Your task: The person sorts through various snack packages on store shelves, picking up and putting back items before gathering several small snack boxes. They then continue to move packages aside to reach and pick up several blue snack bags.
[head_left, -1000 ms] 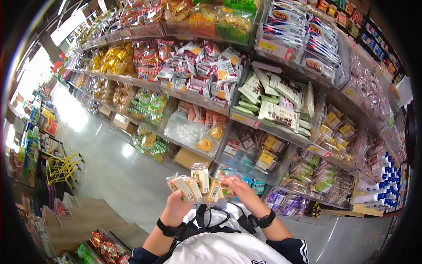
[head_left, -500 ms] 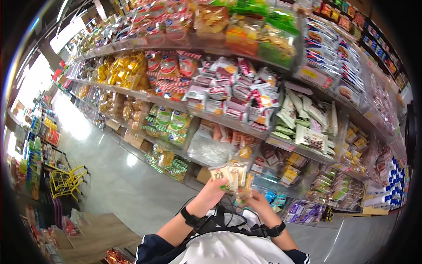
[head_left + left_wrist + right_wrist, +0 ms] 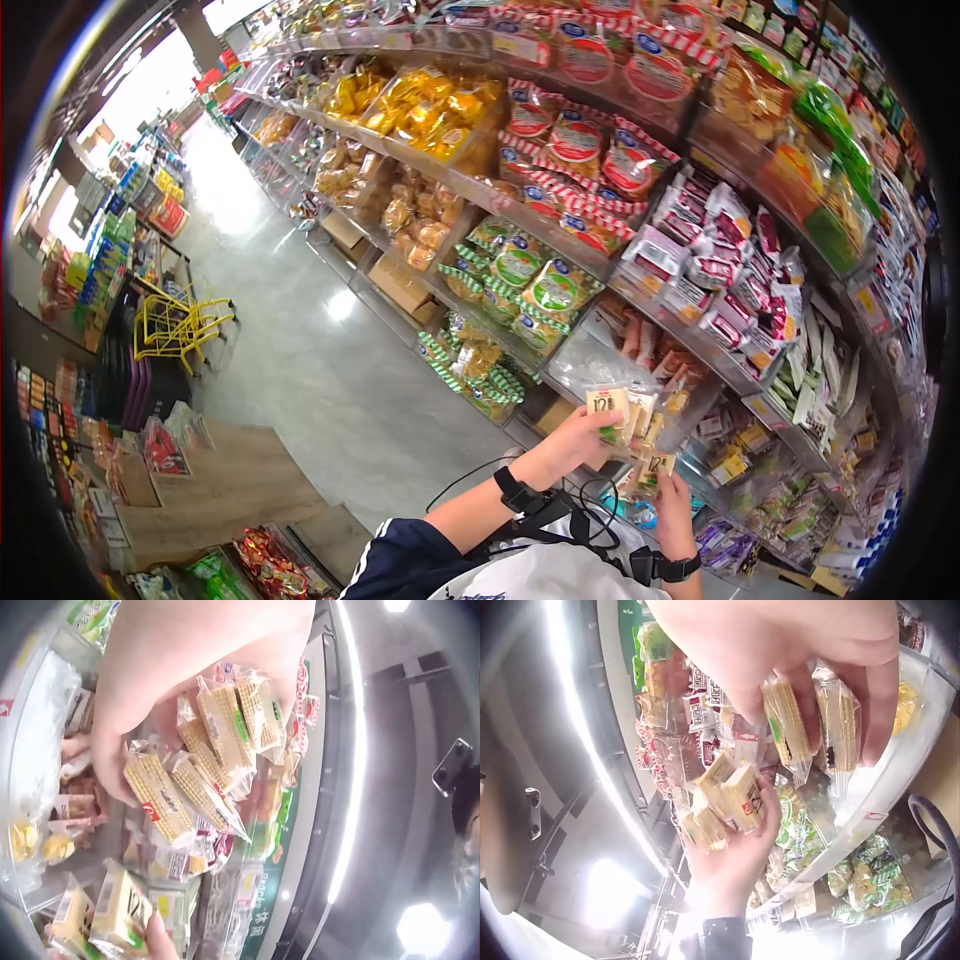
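My left hand grips several clear-wrapped wafer packets, fanned out between thumb and fingers, their ridged cream edges showing in the left wrist view. Close beside it, my right hand pinches two more wafer packets. The left wrist view shows these two packets at lower left, with printed labels facing up. Both hands are in front of the lower shelf bins, above the person's white shirt.
Acrylic shelf bins hold red-and-white striped bags, gold-wrapped snacks, maroon-and-white packets and green-striped bags. A yellow rack stands across the grey aisle floor. A wooden-topped display is at lower left.
The head view has swung left, so the shelves and both hands appear further right. The right hand, earlier beside the left hand's bunch, now holds two packets slightly apart from it.
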The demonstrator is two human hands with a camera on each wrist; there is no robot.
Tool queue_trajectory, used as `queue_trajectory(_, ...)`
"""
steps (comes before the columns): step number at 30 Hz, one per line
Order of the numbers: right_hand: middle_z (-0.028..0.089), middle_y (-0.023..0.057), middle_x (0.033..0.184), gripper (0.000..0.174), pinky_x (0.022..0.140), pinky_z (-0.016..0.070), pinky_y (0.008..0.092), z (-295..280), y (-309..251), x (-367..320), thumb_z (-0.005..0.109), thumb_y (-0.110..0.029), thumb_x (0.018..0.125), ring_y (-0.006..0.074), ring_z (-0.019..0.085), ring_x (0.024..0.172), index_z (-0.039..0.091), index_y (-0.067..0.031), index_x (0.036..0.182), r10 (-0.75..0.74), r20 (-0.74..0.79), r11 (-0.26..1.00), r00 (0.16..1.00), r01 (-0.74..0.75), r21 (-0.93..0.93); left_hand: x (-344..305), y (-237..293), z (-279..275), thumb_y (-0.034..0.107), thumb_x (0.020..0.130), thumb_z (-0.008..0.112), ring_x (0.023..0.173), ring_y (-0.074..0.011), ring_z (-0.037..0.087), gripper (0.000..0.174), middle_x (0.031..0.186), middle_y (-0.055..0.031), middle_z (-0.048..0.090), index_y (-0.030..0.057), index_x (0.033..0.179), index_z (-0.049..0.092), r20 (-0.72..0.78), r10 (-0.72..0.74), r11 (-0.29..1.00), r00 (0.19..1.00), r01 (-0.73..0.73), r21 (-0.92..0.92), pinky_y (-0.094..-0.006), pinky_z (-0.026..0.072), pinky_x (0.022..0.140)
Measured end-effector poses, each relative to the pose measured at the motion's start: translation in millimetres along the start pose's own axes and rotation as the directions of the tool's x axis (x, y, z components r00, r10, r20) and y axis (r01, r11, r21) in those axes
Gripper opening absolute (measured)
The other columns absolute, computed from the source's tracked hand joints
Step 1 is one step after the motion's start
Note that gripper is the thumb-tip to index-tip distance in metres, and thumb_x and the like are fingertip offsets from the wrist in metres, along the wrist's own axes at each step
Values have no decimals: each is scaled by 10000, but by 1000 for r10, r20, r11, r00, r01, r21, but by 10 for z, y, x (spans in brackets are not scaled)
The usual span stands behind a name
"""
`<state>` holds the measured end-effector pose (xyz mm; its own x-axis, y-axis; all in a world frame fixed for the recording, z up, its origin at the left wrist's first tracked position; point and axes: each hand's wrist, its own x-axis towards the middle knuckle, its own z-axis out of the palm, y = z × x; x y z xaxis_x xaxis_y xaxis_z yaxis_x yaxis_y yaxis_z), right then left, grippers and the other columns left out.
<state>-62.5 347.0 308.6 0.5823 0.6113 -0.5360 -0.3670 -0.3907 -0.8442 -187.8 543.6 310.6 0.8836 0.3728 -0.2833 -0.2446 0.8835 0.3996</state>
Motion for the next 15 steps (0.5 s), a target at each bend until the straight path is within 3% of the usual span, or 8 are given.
queue_trajectory(1,550,-82,781,274,583,328,196,105,-23,-8,539,-302,939,18,440,669,645,-70,1037,-8,-43,999,999,10,44,-34,105,-60,212,875,613,1066,-200,587,440,1194,-85,591,24,1255,492,51,28,999,998,-26,-35,-378,446,952)
queue_trajectory(4,526,-89,756,254,598,336,194,141,50,50,538,-298,940,15,438,671,641,-70,984,39,-119,999,992,-34,39,-71,298,-340,239,886,585,1082,-220,578,440,1185,-80,597,35,1262,485,73,128,977,989,-113,-183,-397,439,956)
queue_trajectory(5,546,-59,779,228,630,362,209,160,44,56,539,-263,939,38,461,696,624,-51,940,37,-105,999,994,-35,21,-49,294,-572,247,872,578,1161,-296,521,482,1272,-122,548,38,1289,460,-17,93,978,996,-94,-188,-462,372,1013)
queue_trajectory(9,532,8,827,205,702,388,247,349,-25,65,537,-185,932,101,490,741,609,7,913,-5,-110,999,994,1,-43,-211,543,-694,281,871,566,1194,-325,490,517,1309,-133,516,43,1312,439,-66,222,948,973,-231,-217,-482,355,1021)
queue_trajectory(12,608,13,851,211,708,447,239,281,29,218,568,-168,907,95,571,808,631,24,965,-305,-11,892,952,282,-354,-270,634,-800,280,871,553,1216,-338,467,513,1328,-138,497,43,1313,441,-109,258,916,960,-279,-288,-489,339,1032)
queue_trajectory(13,592,14,872,203,737,432,236,353,-106,172,584,-135,888,94,567,834,640,46,959,-252,-46,917,967,224,-331,-272,652,-870,280,877,532,1230,-345,451,510,1340,-138,487,42,1318,439,-111,247,909,963,-270,-319,-496,316,1048)
queue_trajectory(15,591,18,913,203,749,436,243,253,-66,263,587,-139,887,99,569,855,644,44,953,-281,-8,907,960,263,-328,-319,689,-909,288,883,516,1235,-344,447,512,1346,-134,483,41,1324,435,-120,274,897,954,-299,-326,-497,301,1058)
